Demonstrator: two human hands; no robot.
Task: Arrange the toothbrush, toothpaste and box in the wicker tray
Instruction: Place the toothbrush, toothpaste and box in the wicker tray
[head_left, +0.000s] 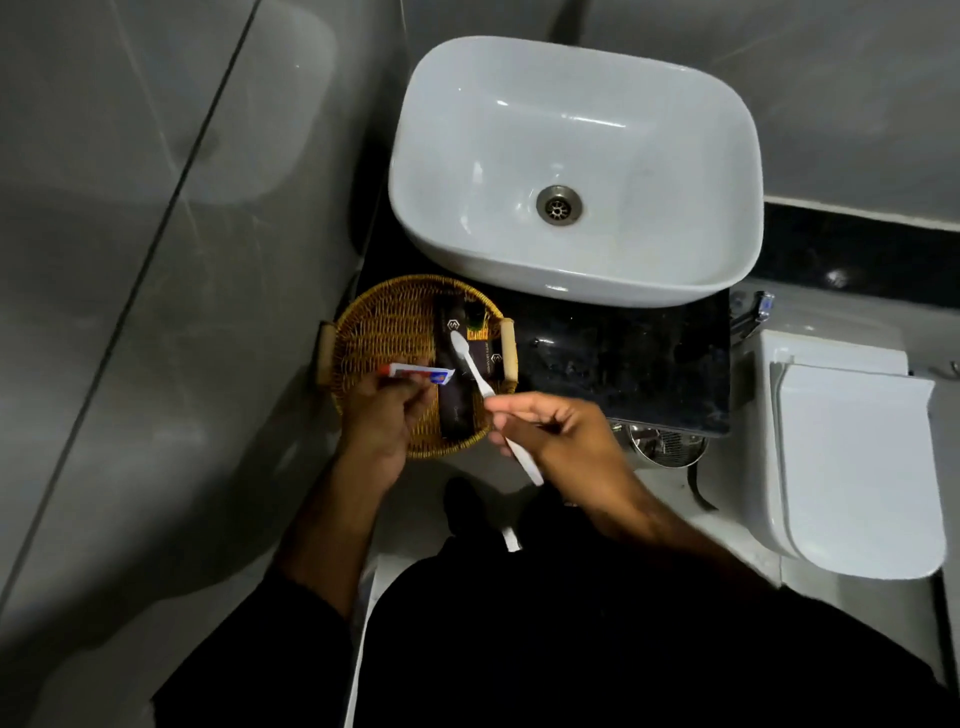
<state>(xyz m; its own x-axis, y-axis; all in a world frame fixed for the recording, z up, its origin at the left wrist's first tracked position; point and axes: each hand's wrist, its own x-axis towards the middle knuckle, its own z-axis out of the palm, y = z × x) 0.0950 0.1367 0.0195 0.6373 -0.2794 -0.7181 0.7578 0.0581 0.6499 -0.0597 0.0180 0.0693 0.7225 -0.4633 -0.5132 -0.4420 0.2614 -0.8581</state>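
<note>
White plastic toothbrush (480, 382), light and stiff, pinched mid-handle in my right hand (550, 431) over round wicker tray (374, 332), lower centre-left; left hand (382, 415) gripped small soft toothpaste tube (418, 373); dark flat box (462, 374) lay inside.

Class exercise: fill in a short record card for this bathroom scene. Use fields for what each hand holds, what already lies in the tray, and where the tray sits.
left hand: holds toothpaste over the tray
right hand: holds toothbrush, bristle end over the box
box: dark, lying in the tray's right half
wicker tray: round, on the black counter, in front of the sink's left side
sink: white, empty
</note>
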